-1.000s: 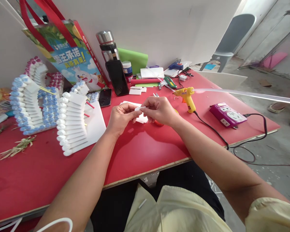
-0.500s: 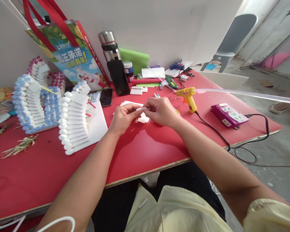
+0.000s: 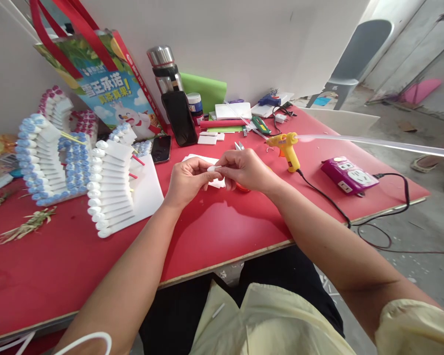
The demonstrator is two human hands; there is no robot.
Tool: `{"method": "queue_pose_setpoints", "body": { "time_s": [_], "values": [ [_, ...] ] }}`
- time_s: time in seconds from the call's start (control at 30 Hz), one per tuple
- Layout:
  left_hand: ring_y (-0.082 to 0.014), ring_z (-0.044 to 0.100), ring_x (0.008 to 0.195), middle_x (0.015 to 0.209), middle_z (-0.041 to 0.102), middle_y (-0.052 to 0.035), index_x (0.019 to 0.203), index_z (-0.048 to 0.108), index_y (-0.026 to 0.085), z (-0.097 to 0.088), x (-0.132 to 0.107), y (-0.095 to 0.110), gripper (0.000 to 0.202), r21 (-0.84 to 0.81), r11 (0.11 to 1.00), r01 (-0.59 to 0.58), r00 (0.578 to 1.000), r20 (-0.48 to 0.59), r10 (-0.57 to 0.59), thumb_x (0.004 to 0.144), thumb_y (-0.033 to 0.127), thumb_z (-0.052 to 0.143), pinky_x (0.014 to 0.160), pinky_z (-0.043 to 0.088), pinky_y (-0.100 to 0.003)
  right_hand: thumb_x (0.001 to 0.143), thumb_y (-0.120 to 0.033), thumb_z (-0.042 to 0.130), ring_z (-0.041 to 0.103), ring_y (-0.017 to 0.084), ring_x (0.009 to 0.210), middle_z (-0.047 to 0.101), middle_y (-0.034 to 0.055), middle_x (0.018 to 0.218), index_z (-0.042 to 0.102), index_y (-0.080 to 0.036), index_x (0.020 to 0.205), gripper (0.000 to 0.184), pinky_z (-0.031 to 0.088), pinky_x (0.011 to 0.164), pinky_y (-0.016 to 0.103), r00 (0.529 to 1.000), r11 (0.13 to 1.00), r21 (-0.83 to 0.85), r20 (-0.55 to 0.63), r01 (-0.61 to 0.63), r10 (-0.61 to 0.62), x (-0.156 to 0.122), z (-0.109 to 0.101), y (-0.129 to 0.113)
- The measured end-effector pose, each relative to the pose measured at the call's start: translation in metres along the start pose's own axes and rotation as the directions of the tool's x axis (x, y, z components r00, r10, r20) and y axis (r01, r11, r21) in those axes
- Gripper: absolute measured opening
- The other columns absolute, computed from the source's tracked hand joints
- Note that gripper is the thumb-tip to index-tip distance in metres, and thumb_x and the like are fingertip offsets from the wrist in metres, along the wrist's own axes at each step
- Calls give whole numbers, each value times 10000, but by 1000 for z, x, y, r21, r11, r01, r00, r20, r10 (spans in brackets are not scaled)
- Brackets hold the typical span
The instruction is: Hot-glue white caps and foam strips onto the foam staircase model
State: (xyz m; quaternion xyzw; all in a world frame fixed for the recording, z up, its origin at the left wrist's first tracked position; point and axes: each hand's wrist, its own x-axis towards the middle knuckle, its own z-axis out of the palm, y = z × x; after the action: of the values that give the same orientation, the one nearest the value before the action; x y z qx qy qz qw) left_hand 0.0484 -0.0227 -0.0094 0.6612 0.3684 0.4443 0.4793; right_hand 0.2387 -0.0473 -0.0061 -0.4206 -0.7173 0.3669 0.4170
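Observation:
My left hand and my right hand meet above the middle of the red table. Between their fingertips they pinch a small white piece with a rounded end; its exact kind is too small to tell. Beneath and behind the fingers lie white paper pieces, partly hidden. Scissors lie under my right hand, with only the blade tips and a bit of the orange handle showing. To the left, a white fan-shaped craft with rounded white tips stands on a white sheet.
A yellow glue gun and a purple power strip with black cord are on the right. Blue-and-white crafts, a printed bag, a steel flask and phones stand left and behind. Dried stalks lie left.
The white piece has turned between my fingers; it looked like a thin strip and now shows a rounded face. Both hands stay nearly in place, and the view shifts slightly.

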Motion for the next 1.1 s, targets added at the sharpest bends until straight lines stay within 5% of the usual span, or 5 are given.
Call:
{"method": "queue_pose_setpoints", "body": {
  "time_s": [0.3, 0.47, 0.6, 0.8, 1.1],
  "values": [
    [-97, 549, 502, 684, 666, -15, 972, 819, 171, 1, -2, 3, 328, 13, 1000, 16, 999, 29, -16, 722, 378, 862, 499, 436, -247, 901, -309, 661, 629, 137, 467, 658, -7, 548, 663, -169, 816, 164, 466, 500, 234, 996, 999, -15, -80, -47, 46, 3, 5, 3],
    [-100, 563, 573, 739, 647, -17, 1055, 804, 179, 1, 0, 0, 313, -25, 1000, -6, 995, 102, 9, 814, 377, 790, 587, 481, -259, 814, -475, 774, 630, 127, 443, 707, 31, 660, 643, -153, 745, 355, 470, 431, 223, 988, 990, 96, -106, -103, 113, 7, 4, 4],
    [-72, 519, 545, 707, 632, -21, 930, 792, 151, -2, 4, -5, 252, -272, 948, 168, 983, 117, -140, 767, 338, 833, 531, 418, -221, 788, -647, 741, 594, 129, 402, 689, 51, 622, 636, -154, 701, 512, 444, 362, 233, 969, 953, 262, -148, -154, 198, 8, -2, -2],
    [-23, 352, 481, 646, 521, 19, 830, 743, 117, -5, 8, -6, 282, -561, 723, 404, 914, 267, -304, 656, 266, 907, 450, 316, -195, 810, -777, 604, 539, 104, 390, 649, 49, 586, 632, -161, 693, 627, 432, 358, 232, 942, 918, 366, -226, -154, 249, 10, -4, -5],
    [-93, 567, 699, 793, 608, -11, 863, 731, 161, -4, 5, -7, 281, -495, 786, 371, 928, 223, -297, 710, 337, 888, 636, 511, -225, 853, -527, 720, 522, 83, 462, 632, 5, 664, 643, -164, 764, 382, 413, 424, 216, 968, 937, 339, -196, -82, 155, 7, 0, -8]
  ]
}}
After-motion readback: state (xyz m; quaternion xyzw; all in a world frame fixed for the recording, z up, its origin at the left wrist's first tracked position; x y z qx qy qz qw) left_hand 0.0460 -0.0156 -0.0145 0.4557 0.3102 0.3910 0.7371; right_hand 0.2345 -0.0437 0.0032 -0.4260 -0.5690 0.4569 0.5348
